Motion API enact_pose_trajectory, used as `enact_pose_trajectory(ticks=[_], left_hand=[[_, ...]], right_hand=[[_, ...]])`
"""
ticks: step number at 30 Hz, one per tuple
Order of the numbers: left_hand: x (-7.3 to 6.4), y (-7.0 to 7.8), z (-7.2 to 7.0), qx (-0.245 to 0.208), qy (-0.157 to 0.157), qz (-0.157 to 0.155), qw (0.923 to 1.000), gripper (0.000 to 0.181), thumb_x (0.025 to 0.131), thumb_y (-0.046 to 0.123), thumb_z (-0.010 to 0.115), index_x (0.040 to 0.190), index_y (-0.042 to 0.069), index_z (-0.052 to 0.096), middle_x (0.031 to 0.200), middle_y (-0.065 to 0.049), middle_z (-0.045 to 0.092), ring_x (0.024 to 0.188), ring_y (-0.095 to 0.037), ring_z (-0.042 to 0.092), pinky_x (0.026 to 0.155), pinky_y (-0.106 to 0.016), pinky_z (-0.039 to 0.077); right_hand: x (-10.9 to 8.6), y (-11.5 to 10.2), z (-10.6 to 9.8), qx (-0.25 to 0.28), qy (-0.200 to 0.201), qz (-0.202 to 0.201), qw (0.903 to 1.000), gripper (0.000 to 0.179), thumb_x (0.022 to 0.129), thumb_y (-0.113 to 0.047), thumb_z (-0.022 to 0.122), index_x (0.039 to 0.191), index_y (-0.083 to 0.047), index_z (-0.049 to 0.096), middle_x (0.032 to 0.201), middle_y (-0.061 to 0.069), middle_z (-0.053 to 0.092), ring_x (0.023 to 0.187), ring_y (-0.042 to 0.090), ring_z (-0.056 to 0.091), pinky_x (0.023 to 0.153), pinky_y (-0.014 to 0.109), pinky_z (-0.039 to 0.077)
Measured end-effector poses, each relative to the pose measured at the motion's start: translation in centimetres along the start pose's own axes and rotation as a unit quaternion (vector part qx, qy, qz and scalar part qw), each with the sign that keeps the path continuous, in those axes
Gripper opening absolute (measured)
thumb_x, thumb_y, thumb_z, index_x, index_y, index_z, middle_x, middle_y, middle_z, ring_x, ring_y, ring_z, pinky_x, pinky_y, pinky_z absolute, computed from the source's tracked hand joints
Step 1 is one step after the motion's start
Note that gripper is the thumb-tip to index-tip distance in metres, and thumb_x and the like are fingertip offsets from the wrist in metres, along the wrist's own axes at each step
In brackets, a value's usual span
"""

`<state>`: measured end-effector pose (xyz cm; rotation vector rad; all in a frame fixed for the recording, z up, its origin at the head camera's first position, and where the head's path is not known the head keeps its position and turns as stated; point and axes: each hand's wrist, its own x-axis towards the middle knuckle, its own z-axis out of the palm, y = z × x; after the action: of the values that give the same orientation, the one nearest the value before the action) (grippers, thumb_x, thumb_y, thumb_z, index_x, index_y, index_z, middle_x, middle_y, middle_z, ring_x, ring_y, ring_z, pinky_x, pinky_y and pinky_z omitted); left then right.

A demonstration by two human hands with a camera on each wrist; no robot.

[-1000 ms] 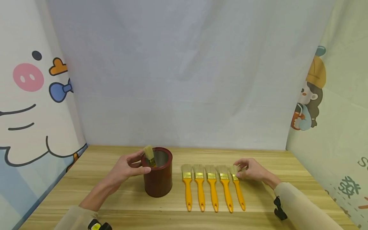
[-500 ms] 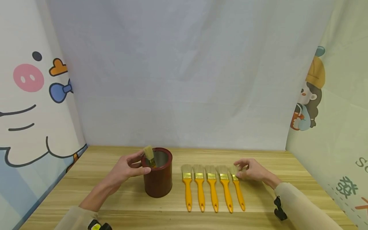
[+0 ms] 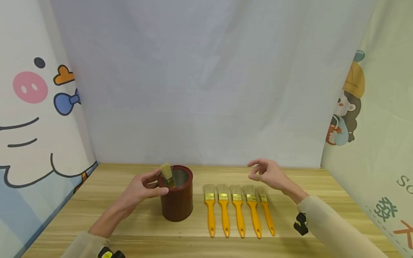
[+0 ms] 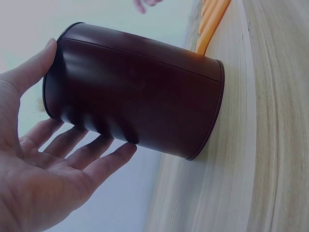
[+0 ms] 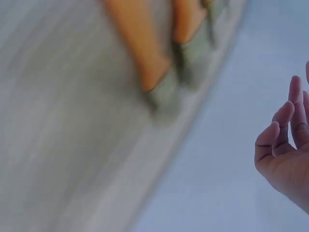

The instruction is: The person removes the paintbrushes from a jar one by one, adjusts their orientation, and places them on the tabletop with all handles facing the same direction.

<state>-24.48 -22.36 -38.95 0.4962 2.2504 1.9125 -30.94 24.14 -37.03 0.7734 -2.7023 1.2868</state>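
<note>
A dark red can (image 3: pixel 177 205) stands upright on the table, left of centre in the head view. My left hand (image 3: pixel 140 190) holds it from the left, thumb at the rim and fingers along its side (image 4: pixel 130 89). One paintbrush (image 3: pixel 166 172) leans inside it, bristles up above the rim. Right of the can lies a row of several paintbrushes with yellow handles (image 3: pixel 238 216), bristles pointing away from me. The rightmost brush (image 3: pixel 268 216) is narrower. Above and behind that end of the row, my right hand (image 3: pixel 269 175) hovers with bent fingers and nothing in it.
The wooden table (image 3: pixel 129 229) runs back to a pale cloth backdrop (image 3: pixel 206 89). Printed cloths with cartoon figures hang at the left (image 3: pixel 29 118) and right (image 3: pixel 380 118).
My right hand has left the narrow brush at the right end and risen up, back and slightly left. My left hand, the can and the brushes stay in place.
</note>
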Motion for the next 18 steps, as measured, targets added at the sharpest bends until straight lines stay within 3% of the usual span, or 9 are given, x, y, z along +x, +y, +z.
enact_pose_trajectory(ticks=[13,18], left_hand=[[0.0,-0.1,0.0,-0.003,0.001,-0.003,1.0,0.093,0.095,0.021,0.08,0.166,0.0,0.024,0.165,-0.027,0.031,0.147,-0.048,0.037,0.111,-0.052,0.047],[0.1,-0.1,0.0,-0.006,0.003,-0.002,1.0,0.092,0.095,0.021,0.08,0.166,0.0,0.026,0.166,-0.026,0.03,0.147,-0.048,0.038,0.11,-0.05,0.049]], right_hand=[[5.3,-9.5,6.4,0.002,-0.071,-0.108,0.9916,0.027,0.096,-0.011,0.077,0.122,-0.004,0.072,0.097,0.001,0.078,0.075,0.02,0.06,0.064,0.028,0.045],[7.1,-12.1,8.4,-0.008,-0.097,-0.126,0.9872,0.031,0.096,-0.013,0.079,0.125,-0.007,0.071,0.1,-0.002,0.078,0.076,0.017,0.057,0.065,0.028,0.044]])
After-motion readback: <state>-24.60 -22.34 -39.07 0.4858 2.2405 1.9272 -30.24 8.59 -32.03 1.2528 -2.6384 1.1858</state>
